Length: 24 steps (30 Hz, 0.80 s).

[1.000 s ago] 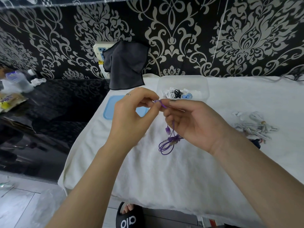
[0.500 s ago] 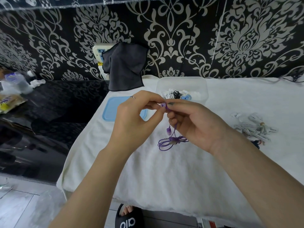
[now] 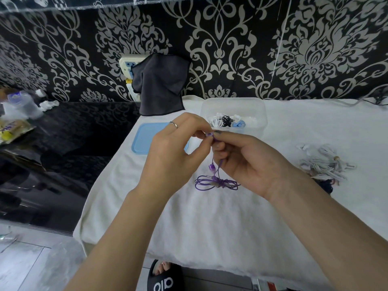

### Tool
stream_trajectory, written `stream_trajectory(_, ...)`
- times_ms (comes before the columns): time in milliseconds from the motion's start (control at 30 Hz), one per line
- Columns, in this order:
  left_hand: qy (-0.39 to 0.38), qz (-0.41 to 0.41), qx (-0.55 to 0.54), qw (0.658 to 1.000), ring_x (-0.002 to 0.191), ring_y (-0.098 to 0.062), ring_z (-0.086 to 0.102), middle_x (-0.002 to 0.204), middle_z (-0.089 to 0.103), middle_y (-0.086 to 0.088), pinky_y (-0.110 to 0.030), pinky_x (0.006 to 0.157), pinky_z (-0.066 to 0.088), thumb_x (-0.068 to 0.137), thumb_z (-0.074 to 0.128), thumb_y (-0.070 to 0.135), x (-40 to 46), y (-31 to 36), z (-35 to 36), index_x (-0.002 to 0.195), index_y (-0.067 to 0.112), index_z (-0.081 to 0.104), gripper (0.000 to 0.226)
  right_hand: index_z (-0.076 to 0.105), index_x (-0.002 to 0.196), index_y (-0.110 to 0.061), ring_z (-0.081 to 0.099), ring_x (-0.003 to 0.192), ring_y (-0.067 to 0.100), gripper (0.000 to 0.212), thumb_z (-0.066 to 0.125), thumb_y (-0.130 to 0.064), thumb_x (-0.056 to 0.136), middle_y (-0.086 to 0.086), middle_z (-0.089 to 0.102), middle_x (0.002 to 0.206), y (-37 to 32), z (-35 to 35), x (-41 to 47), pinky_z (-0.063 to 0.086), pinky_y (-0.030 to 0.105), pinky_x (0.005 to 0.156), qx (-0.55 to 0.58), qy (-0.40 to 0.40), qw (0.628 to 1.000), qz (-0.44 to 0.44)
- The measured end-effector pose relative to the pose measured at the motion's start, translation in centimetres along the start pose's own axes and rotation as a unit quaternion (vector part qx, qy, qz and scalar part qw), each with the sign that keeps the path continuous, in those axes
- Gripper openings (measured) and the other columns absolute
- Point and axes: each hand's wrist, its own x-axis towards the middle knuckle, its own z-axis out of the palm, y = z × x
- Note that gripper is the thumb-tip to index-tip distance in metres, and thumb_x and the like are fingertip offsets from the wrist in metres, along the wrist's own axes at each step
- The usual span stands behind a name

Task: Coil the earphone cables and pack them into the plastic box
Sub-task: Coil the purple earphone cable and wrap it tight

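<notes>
- Pinching one purple earbud between them: left hand (image 3: 176,156) and right hand (image 3: 249,162), fingertips meeting above the white cloth (image 3: 210,227), fingers curled round the bud and its wire.
- Purple earphone cable (image 3: 217,182): coiled bundle, tied at its middle, hanging below the hands by a short length of wire; whether it touches the cloth cannot be told. Second bud dangles just above the coil.
- Ring: thin band on a finger of the left hand.
- Plastic box (image 3: 233,106): clear, lidless, on the cloth just beyond the hands; holds white, black and blue coiled earphones.
- Blue lid (image 3: 144,139): flat on the cloth, left of the box, partly hidden by the left hand.
- Pile of white earphones (image 3: 323,164): loose, on the cloth to the right, well apart from the box; something dark lies at its near edge.
- Dark grey cloth (image 3: 160,85): draped against the patterned wall, behind the lid.
- Black sandal (image 3: 164,279): on the floor at the near edge.
</notes>
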Motion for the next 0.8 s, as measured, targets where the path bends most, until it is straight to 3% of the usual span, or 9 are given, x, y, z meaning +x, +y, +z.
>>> stream_trajectory(133,0.002,-0.006,-0.009,1.0,0.084,-0.007,0.065,0.093,0.069,0.001,-0.034,0.076,0.055,0.086,0.073,-0.002,0.03,0.09,-0.04,0.092,0.004,0.07,0.01,0.069,0.09,0.0,0.051,0.056,0.006,0.009,0.06,0.002,0.091,0.005,0.064,0.077,0.14,-0.01,0.14,0.042,0.016,0.05,0.007,0.001,1.0,0.005)
stream_trajectory(300,0.012,-0.023,-0.022,0.999,0.085,-0.005,0.066,0.091,0.07,0.001,-0.029,0.078,0.056,0.085,0.075,-0.001,0.09,0.23,-0.11,0.094,0.004,0.071,0.011,0.069,0.095,0.001,0.051,0.056,0.005,0.009,0.061,0.002,0.091,0.005,0.065,0.076,0.12,0.0,0.22,0.041,0.015,0.05,0.008,0.008,1.0,0.003)
stream_trajectory(467,0.005,-0.038,-0.043,0.998,0.086,-0.008,0.067,0.091,0.071,0.0,-0.026,0.08,0.056,0.089,0.073,0.002,0.01,0.2,-0.1,0.095,0.004,0.071,0.007,0.068,0.089,-0.001,0.049,0.056,0.005,0.012,0.058,0.002,0.093,0.004,0.067,0.07,0.08,0.13,0.07,0.039,0.015,0.052,-0.01,0.013,1.0,-0.005)
stream_trajectory(600,-0.006,-0.099,-0.111,0.989,0.089,-0.02,0.072,0.091,0.072,-0.002,-0.035,0.084,0.058,0.092,0.069,0.003,-0.02,0.21,0.16,0.097,0.005,0.07,0.005,0.067,0.091,-0.003,0.047,0.057,0.005,0.013,0.056,0.002,0.095,0.003,0.068,0.068,-0.01,0.12,0.01,0.038,0.014,0.052,-0.016,0.012,1.0,-0.017)
stream_trajectory(800,-0.01,-0.167,-0.226,0.96,0.09,-0.026,0.074,0.091,0.072,-0.01,-0.038,0.088,0.058,0.093,0.067,-0.003,0.19,0.38,0.2,0.095,0.003,0.065,0.007,0.068,0.097,0.0,0.049,0.054,0.004,0.011,0.057,0.001,0.094,0.005,0.067,0.074,-0.07,-0.1,0.18,0.036,0.016,0.05,-0.049,0.004,0.998,-0.046)
